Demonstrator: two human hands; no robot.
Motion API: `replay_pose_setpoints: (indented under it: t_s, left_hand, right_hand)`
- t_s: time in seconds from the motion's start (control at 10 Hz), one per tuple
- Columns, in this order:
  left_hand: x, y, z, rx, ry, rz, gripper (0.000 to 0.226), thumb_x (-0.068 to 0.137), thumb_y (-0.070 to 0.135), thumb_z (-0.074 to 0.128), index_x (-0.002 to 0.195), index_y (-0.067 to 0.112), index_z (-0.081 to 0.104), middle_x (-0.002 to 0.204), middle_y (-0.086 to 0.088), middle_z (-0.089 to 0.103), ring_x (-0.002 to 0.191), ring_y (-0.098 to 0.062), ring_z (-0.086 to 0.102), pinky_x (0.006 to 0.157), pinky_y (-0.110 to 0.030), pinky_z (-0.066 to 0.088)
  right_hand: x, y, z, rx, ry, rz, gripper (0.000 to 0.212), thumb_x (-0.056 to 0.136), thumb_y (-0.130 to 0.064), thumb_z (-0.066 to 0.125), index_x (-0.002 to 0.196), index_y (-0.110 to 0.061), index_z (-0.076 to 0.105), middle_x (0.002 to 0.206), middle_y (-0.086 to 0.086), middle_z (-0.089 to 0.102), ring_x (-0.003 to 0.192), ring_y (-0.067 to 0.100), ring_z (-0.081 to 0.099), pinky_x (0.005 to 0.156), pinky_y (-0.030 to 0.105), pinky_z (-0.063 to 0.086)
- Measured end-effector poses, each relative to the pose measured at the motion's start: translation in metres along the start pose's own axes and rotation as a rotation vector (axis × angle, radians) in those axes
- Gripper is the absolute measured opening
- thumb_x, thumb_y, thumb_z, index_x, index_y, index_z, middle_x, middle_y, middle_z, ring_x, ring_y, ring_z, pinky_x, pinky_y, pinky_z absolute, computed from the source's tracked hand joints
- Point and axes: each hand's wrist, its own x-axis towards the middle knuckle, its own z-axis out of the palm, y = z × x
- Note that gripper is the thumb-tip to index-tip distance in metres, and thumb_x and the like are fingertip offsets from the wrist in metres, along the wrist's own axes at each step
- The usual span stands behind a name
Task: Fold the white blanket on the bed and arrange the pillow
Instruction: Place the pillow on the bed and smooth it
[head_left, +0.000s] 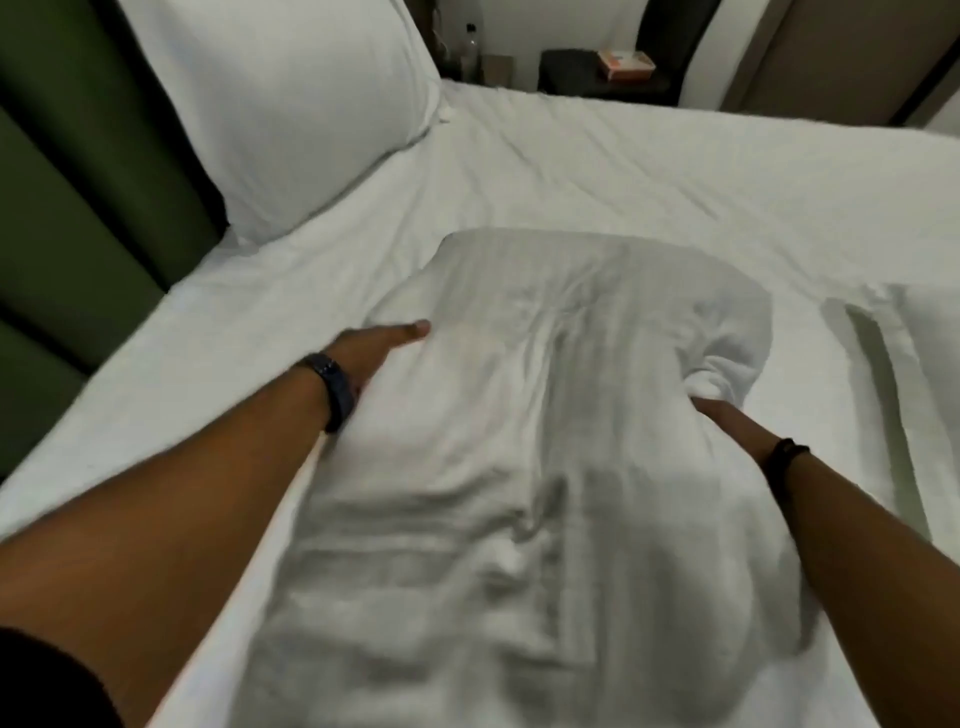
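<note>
Centrally, the white blanket (545, 441) lies bunched on the bed (649, 171); my left hand (382, 345) rests flat, fingers extended, on its 9 o'clock edge, my right hand (722, 415) clutches a fold at 3 o'clock; pillow (291, 104) at 11 o'clock

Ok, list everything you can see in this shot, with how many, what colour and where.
Blanket: one, white, bunched between the hands at centre.
Pillow: one, white, propped at the upper left against the headboard.
Bed sheet: one, white, covering the mattress.
Headboard: one, green, far left.
Bottle: one, clear, past the bed's top edge.
Box: one, pale and orange, on a dark stand behind the bed.
Wristbands: two, dark, one per wrist.
Left hand: flat against the blanket's side.
Right hand: gripping a blanket fold.
</note>
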Motion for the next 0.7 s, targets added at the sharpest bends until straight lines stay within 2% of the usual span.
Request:
replay_pose_setpoints:
  t_s: [0.1, 0.2, 0.3, 0.4, 0.5, 0.6, 0.7]
  left_hand:
    - [-0.020, 0.064, -0.088, 0.033, 0.057, 0.126, 0.047, 0.088, 0.030, 0.067, 0.129, 0.008, 0.059, 0.087, -0.005, 0.074, 0.075, -0.019, 0.069, 0.074, -0.032, 0.058]
    - [-0.032, 0.097, -0.192, 0.072, 0.177, 0.202, 0.048, 0.092, 0.033, 0.062, 0.133, 0.009, 0.055, 0.077, 0.001, 0.076, 0.065, -0.012, 0.071, 0.067, -0.030, 0.059]
    - [-0.024, 0.081, -0.291, 0.551, 0.645, 0.125, 0.085, 0.071, 0.050, 0.079, 0.137, 0.005, 0.049, 0.127, -0.014, 0.062, 0.110, -0.032, 0.062, 0.095, -0.041, 0.051]
    - [0.008, 0.028, -0.325, 1.182, 0.666, 0.213, 0.103, 0.065, 0.072, 0.071, 0.146, 0.017, 0.036, 0.151, -0.018, 0.034, 0.134, -0.039, 0.037, 0.110, -0.048, 0.033]
    - [0.042, -0.056, -0.324, 1.407, 0.332, 0.148, 0.114, 0.057, 0.098, 0.032, 0.152, 0.038, 0.010, 0.163, -0.001, 0.003, 0.148, -0.028, 0.012, 0.118, -0.049, 0.015]
    - [0.063, -0.138, -0.320, 1.351, 0.323, 0.153, 0.105, 0.055, 0.101, 0.001, 0.147, 0.050, -0.011, 0.161, 0.009, -0.017, 0.149, -0.017, -0.009, 0.119, -0.045, 0.000]
    - [0.075, -0.161, -0.320, 1.322, 0.437, 0.266, 0.100, 0.059, 0.099, -0.002, 0.146, 0.050, -0.013, 0.161, 0.010, -0.016, 0.148, -0.015, -0.011, 0.118, -0.045, -0.003]
  right_hand:
    - [0.002, -0.041, 0.080, 0.255, 0.020, -0.177, 0.035, 0.103, -0.011, 0.032, 0.072, -0.019, 0.045, 0.057, -0.018, 0.062, 0.043, -0.013, 0.053, 0.054, 0.006, 0.042]
    - [0.008, -0.067, 0.156, 0.382, -0.022, -0.297, 0.028, 0.100, -0.006, 0.034, 0.081, -0.009, 0.055, 0.053, -0.010, 0.066, 0.051, -0.002, 0.063, 0.051, 0.010, 0.048]
    - [0.030, -0.077, 0.237, 0.089, 0.124, -0.032, 0.061, 0.087, -0.045, 0.061, 0.130, -0.004, 0.048, 0.115, 0.012, 0.067, 0.104, 0.025, 0.064, 0.089, 0.034, 0.052]
    - [0.048, -0.080, 0.321, -0.414, 0.479, -0.128, 0.102, 0.071, -0.080, 0.046, 0.149, -0.026, 0.010, 0.151, 0.019, 0.027, 0.139, 0.036, 0.027, 0.110, 0.054, 0.027]
    - [0.070, -0.069, 0.398, -0.773, 0.368, -0.476, 0.092, 0.067, -0.091, 0.021, 0.144, -0.049, -0.008, 0.160, 0.001, -0.008, 0.146, 0.025, -0.009, 0.112, 0.059, 0.001]
    - [0.094, -0.034, 0.427, -1.051, 0.335, -0.508, 0.089, 0.065, -0.093, 0.009, 0.140, -0.054, -0.016, 0.156, -0.003, -0.026, 0.142, 0.025, -0.026, 0.108, 0.063, -0.013]
    - [0.108, -0.014, 0.425, -1.106, 0.378, -0.470, 0.089, 0.064, -0.094, 0.006, 0.140, -0.053, -0.016, 0.156, -0.004, -0.027, 0.141, 0.024, -0.028, 0.108, 0.062, -0.016]
